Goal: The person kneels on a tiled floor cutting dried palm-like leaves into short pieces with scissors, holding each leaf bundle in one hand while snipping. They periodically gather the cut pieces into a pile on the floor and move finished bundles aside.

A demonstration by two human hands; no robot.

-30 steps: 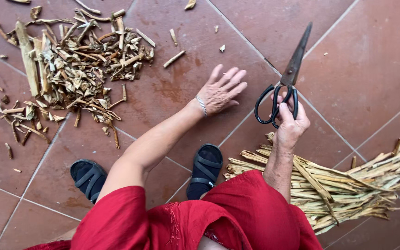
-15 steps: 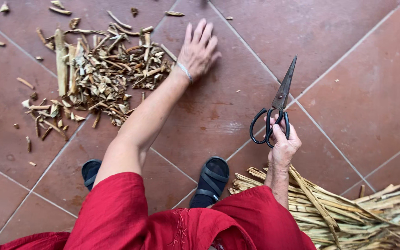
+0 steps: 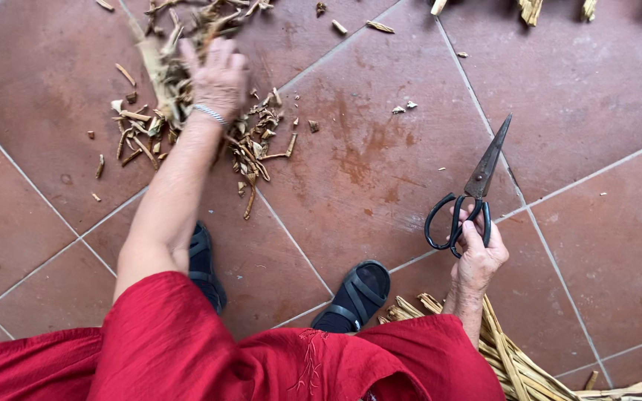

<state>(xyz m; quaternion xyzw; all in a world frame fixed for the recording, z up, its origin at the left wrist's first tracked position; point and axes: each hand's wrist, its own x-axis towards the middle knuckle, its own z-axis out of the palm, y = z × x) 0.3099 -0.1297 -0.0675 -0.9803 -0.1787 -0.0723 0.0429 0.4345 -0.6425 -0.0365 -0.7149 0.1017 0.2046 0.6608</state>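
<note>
Over the last second my left hand (image 3: pixel 217 78) has travelled from the bare tile beside the scissors, up and across, and now rests palm-down on the pile of dry cut scraps (image 3: pixel 187 111); its fingers are spread and blurred by movement, so I cannot tell whether they have closed on any pieces. In my judgement the work has shifted from cutting to gathering or clearing the offcuts. My right hand (image 3: pixel 477 256) has barely moved: it is clamped on the black scissors (image 3: pixel 469 197), fingers through the loops, blades shut and pointing up and away over the terracotta tile floor (image 3: pixel 380 163), touching nothing. The scraps are pale tan, short, splintered strips of husk or stalk, loosely scattered across a grout joint, with stray bits around the main heap. The bundle of longer uncut dry stalks (image 3: pixel 514 364) lies at lower right, just beside my right forearm, well apart from the scrap pile. My sandalled feet (image 3: pixel 354 297) sit between the two.
</note>
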